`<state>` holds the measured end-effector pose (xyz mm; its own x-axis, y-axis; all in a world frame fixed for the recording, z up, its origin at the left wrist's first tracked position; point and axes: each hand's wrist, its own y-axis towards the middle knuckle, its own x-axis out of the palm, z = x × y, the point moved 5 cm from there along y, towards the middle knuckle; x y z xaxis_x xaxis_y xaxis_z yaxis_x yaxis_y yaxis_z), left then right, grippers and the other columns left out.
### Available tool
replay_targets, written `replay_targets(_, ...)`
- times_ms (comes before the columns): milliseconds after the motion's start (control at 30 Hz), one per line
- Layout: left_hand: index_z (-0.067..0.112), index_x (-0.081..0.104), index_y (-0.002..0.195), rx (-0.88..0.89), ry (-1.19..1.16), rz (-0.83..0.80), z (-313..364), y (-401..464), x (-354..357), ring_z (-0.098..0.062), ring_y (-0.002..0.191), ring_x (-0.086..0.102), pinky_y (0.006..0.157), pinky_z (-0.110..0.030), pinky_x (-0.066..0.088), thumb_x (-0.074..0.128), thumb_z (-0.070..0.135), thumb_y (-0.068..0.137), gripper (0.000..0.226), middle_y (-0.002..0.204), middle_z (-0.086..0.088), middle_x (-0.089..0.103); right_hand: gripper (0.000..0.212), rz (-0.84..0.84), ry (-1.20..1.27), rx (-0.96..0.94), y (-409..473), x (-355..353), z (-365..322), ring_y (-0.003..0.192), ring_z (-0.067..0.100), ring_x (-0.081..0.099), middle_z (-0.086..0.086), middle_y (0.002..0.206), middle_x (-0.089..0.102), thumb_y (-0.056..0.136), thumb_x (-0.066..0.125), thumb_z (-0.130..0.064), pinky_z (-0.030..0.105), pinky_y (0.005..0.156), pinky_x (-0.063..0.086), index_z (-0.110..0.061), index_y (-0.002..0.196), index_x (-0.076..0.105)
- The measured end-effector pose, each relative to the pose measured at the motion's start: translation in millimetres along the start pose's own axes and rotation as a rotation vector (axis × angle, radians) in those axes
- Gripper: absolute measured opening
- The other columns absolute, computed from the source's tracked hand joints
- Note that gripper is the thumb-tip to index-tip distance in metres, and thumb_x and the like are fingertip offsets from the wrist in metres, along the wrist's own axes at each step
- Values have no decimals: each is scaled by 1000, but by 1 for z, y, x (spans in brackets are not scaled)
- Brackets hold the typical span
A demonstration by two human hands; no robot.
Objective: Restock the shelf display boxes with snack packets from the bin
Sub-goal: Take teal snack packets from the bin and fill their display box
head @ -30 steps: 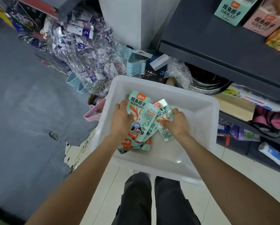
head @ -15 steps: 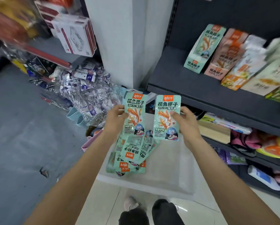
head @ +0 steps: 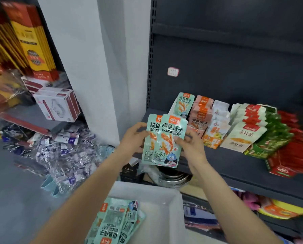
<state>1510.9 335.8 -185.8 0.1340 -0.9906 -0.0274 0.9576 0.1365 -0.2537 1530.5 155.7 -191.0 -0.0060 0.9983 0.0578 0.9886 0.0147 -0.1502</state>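
Observation:
Two mint-green snack packets [head: 166,141] overlap upright in front of the dark shelf. My left hand [head: 132,138] grips their left edge and my right hand [head: 191,147] pinches their right edge. Just behind them on the shelf stands the mint display box [head: 182,105], its front panel printed like the packets. Next to it is a pink display box [head: 201,114]. Below, the white bin [head: 164,199] holds several more mint packets [head: 115,224] lying flat.
White, green and red snack bags [head: 244,131] fill the shelf [head: 235,164] to the right. A grey pillar [head: 103,67] stands left of the shelf. Plastic-wrapped goods [head: 64,150] are heaped on the floor at left, boxes [head: 57,104] above them. A metal pot [head: 171,178] sits under the shelf.
Both hands lifted packets out of the bin, raised them toward the shelf and brought them together so they overlap. My view tilted up from the bin to the shelf.

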Motion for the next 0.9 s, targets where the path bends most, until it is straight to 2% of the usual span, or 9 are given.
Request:
replay_targets(67,15,56,90,17,35,-8,15,20,14,-25,78,68,65,-34,58,52,14,95,6,96,-12,69,28,6,17,-26,20,-12,-14,86,17,67,1,94,69,86,61,3,41,76,57,-19,100,51)
replay_targets(167,12,56,87,24,52,-7,39,59,42,-13,71,65,62,-25,57,54,11,94,8,89,-4,68,49,15,13,-55,63,-35,-32,93,16,67,1,103,68,85,63,5,38,74,58,-25,120,47)
replay_targets(233,10,57,90,63,58,-10,56,87,58,-8,73,64,60,-21,56,54,7,93,6,89,-2,67,47,14,-13,-46,92,-47,-41,90,14,68,2,106,68,86,61,4,32,67,58,-20,124,49)
replay_targets(367,13,57,98,179,100,22,88,138,80,-12,79,66,65,-25,57,54,7,93,9,93,-6,66,20,5,-119,-64,148,-60,-59,84,15,69,5,103,70,87,63,-2,30,66,56,-12,104,62)
replay_targets(467,11,57,86,217,73,88,102,173,87,-20,77,63,70,-31,57,56,10,93,7,88,-6,66,10,10,-98,-118,181,-62,-71,83,14,68,6,98,70,88,63,-5,26,67,56,-15,91,64)
replay_targets(533,16,58,79,243,64,144,107,194,88,-20,78,63,73,-32,55,59,9,91,13,83,-3,66,11,35,-82,-152,201,-65,-76,85,18,68,6,95,71,88,63,-7,33,74,57,-18,84,65)
replay_targets(667,11,60,84,284,8,127,110,221,92,-5,68,67,60,-17,54,59,7,91,8,83,1,68,15,85,-72,-145,240,-70,-75,85,21,70,2,87,73,86,66,-11,43,82,56,-22,78,67)
replay_targets(800,12,57,82,246,-20,82,107,248,95,-12,73,69,70,-26,58,56,6,93,12,87,0,69,19,99,-99,-178,265,-67,-75,84,18,69,-4,84,71,87,66,-9,39,79,57,-25,75,65)
replay_targets(900,11,55,83,251,2,74,108,265,96,-14,75,67,74,-30,57,54,4,93,12,86,-1,68,12,123,-257,-207,280,-63,-72,82,18,68,2,92,70,83,71,-17,38,76,56,-26,77,67)
